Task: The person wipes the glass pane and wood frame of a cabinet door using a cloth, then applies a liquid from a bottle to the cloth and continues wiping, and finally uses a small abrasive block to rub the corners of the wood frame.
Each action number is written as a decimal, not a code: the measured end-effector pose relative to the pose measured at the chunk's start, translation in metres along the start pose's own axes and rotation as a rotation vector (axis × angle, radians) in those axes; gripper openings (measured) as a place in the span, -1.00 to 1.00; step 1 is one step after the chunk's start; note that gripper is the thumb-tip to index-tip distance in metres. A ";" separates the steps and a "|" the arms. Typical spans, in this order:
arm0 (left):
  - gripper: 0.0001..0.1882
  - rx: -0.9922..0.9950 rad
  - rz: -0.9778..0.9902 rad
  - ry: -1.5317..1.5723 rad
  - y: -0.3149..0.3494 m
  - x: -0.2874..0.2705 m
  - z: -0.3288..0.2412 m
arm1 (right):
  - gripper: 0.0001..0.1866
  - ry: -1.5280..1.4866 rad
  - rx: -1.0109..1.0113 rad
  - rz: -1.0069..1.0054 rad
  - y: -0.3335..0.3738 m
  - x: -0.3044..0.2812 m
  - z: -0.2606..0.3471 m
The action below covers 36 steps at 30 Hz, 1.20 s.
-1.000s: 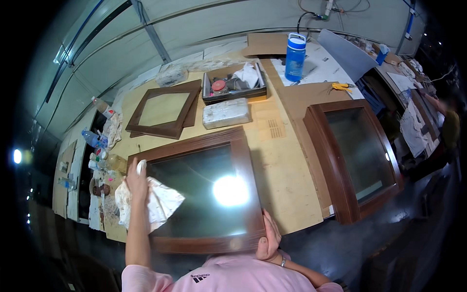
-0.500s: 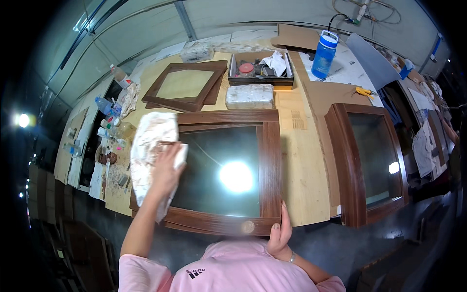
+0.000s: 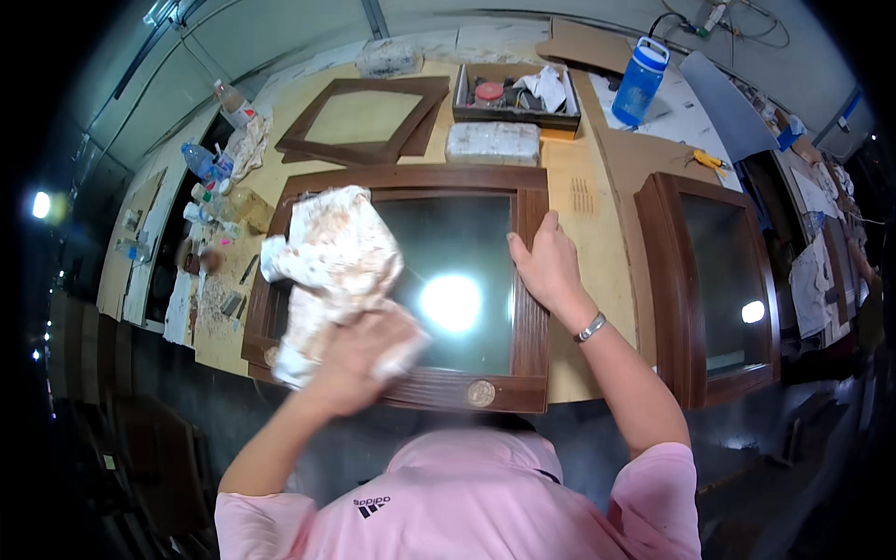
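A brown wood-framed glass cabinet door lies flat on the workbench in front of me, a bright lamp reflected in its pane. My left hand, smeared by motion, presses a white cloth with brown stains onto the door's lower left part. The bunched cloth covers much of the left side of the glass and frame. At the door's right edge, my right hand grips the frame, thumb over the top face and fingers along the outer side. A round pale mark shows on the lower rail.
Behind the door lie stacked empty frames, a wrapped block and an open box of supplies. A blue bottle and yellow-handled pliers are farther right. Another framed glass piece stands at right; bottles crowd the left.
My left hand has brought the cloth rightward and toward me, over the glass. My right hand has moved from the door's lower right corner up along its right edge.
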<state>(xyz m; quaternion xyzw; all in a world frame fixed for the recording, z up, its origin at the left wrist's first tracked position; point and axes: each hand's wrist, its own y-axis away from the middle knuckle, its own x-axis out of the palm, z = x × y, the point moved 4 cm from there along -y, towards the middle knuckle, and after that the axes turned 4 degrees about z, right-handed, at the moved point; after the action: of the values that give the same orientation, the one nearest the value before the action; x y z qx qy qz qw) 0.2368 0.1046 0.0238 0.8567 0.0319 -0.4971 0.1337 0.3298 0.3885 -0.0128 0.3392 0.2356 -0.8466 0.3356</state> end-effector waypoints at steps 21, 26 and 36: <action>-0.40 0.390 0.137 -0.260 -0.027 -0.021 -0.040 | -0.47 0.233 -0.068 0.149 -0.016 -0.003 0.006; -0.52 0.282 0.076 -0.231 -0.007 -0.022 -0.015 | -0.45 0.238 -0.050 0.163 -0.014 -0.001 0.008; -0.60 0.369 0.013 -0.353 -0.010 -0.026 -0.009 | -0.43 0.228 -0.041 0.127 -0.012 0.001 0.006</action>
<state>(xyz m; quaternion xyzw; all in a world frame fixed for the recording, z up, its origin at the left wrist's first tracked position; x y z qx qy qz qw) 0.2294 0.1182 0.0487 0.7669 -0.0886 -0.6354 -0.0181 0.3180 0.3923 -0.0073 0.4404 0.2675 -0.7746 0.3667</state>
